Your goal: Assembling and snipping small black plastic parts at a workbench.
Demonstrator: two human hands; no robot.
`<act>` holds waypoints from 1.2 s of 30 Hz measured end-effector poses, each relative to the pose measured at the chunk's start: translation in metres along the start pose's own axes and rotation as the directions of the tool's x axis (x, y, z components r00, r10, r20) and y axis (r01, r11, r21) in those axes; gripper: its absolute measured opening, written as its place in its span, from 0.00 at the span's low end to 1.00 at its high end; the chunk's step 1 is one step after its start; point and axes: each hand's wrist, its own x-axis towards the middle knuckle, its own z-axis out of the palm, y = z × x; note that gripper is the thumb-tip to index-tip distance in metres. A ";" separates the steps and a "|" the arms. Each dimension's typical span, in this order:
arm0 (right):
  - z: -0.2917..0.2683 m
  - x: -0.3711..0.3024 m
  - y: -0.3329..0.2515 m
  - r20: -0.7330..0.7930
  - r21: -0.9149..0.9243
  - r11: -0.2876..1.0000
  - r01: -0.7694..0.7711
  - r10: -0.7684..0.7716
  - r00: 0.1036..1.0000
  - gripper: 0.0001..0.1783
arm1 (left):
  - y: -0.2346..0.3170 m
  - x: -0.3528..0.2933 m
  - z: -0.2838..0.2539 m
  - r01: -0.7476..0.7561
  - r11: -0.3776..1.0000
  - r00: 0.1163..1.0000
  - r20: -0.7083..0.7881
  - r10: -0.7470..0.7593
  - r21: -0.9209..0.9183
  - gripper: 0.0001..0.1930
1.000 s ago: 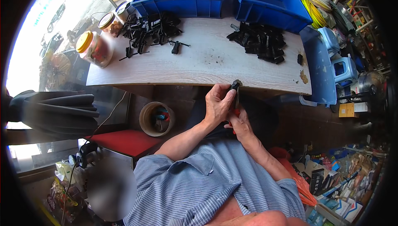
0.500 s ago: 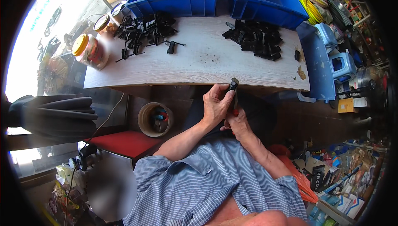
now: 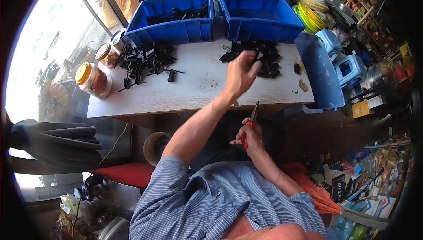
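Because your right hand [image 3: 254, 137] grips the pliers [image 3: 254, 114] near the table [image 3: 187, 95], your left hand [image 3: 239, 78] seems free to reach over the black parts [image 3: 269, 54], piled at its right; whether its fingers [image 3: 247, 57] grasp one, you cannot tell.

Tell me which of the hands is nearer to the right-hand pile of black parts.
Left. The left hand overlaps the pile in view, contact unclear; the right hand is farther back, off the table's near edge, holding a red-handled tool.
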 end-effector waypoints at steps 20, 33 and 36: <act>-0.003 -0.005 0.010 0.264 -0.198 0.978 -0.066 0.118 0.957 0.17 | 0.019 -0.124 -0.047 0.335 0.933 0.891 0.279 -0.359 0.129 0.11; -0.004 -0.013 0.012 0.316 -0.177 0.984 -0.019 0.075 0.946 0.11 | -0.053 -0.043 -0.199 0.105 0.434 0.989 -0.141 0.052 0.895 0.10; -0.006 -0.013 0.014 0.301 -0.177 0.984 -0.013 0.067 0.951 0.11 | -0.062 -0.042 -0.185 0.099 0.455 0.992 -0.123 0.023 0.885 0.08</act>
